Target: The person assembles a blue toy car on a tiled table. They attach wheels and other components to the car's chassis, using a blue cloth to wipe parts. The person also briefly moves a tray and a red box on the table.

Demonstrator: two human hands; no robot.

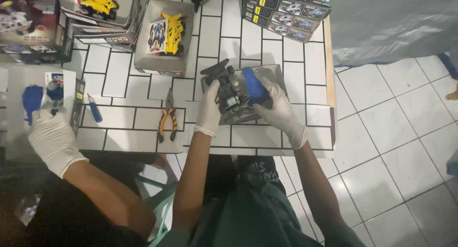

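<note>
I had my gloved left hand (208,108) clamped on the dark plastic toy car chassis (224,87) near the table's right edge (328,80), my right hand (281,111) gripping its blue body shell (254,85); forcing it could snap a clip.

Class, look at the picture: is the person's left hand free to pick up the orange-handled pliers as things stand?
Probably not at once. The left hand grips the dark toy car chassis, so it is occupied. The pliers lie uncovered on the tiled table just beside it, so the path looks free once it lets go.

Single head view, looking steeply down, near table (286,51).
</note>
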